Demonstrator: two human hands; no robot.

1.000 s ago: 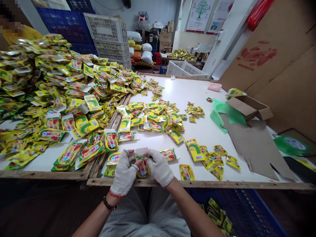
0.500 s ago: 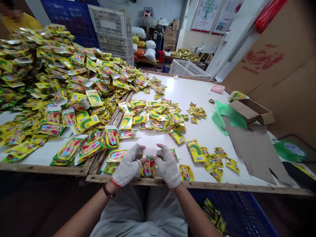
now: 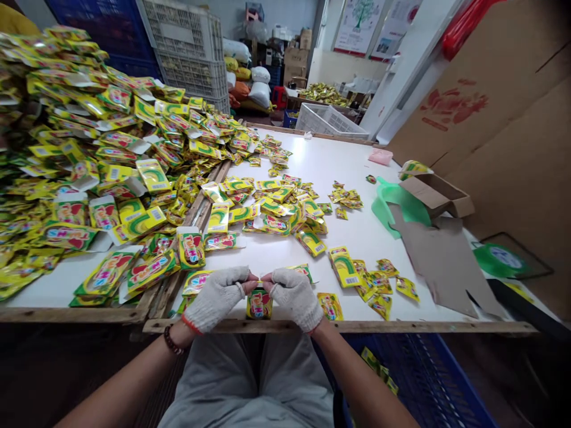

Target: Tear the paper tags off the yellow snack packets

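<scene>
Printed box | long axis toward you | left hand, right hand equally near | your fingers pinch its flap end

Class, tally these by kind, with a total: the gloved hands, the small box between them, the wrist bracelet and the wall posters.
Left hand and right hand: 2
Box: 1
Bracelet: 1
Wall posters: 2
Total: 6
</scene>
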